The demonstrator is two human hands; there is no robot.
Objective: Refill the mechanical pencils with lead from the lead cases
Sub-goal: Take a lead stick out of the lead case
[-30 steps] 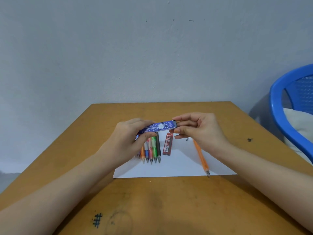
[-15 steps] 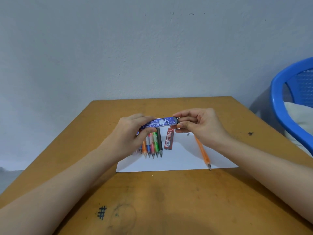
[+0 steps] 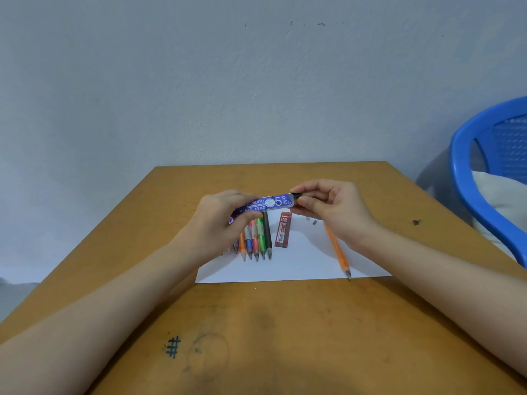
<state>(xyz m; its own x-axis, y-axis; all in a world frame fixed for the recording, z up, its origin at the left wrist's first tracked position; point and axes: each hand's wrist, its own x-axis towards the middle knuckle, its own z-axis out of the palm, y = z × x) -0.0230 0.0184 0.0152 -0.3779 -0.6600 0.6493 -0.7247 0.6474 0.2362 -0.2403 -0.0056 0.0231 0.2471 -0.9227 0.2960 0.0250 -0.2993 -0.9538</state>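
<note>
- Unmoved since half a second ago: blue lead case (image 3: 268, 203), held level above the paper (image 3: 299, 266).
- Left hand (image 3: 216, 223) grips its left end; right hand (image 3: 333, 212) pinches the black cap (image 3: 296, 195) (cap on).
- Red lead case (image 3: 283, 230) lies between pencil row (image 3: 256, 240) and orange pencil (image 3: 336, 249).

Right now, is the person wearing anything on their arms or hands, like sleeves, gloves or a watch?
No. The left hand and right hand are bare: no gloves, no rings that I can see. The left forearm and right forearm are bare too, with no sleeves, watch or bracelet in view.
</note>
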